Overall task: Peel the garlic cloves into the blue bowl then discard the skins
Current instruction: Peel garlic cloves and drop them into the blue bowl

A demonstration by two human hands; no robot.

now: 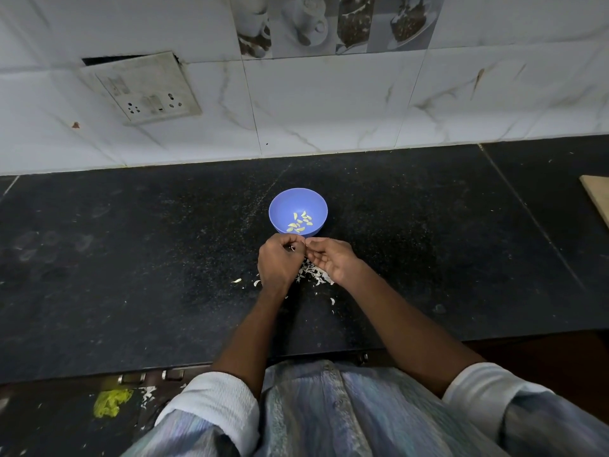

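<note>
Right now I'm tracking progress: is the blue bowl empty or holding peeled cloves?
Holding cloves: the upright blue bowl has several pale peeled garlic cloves on its bottom, far from full.

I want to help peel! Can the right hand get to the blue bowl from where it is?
Probably yes. The right hand is just in front of the blue bowl, and nothing stands between them. It seems busy pinching something small together with the left hand.
</note>
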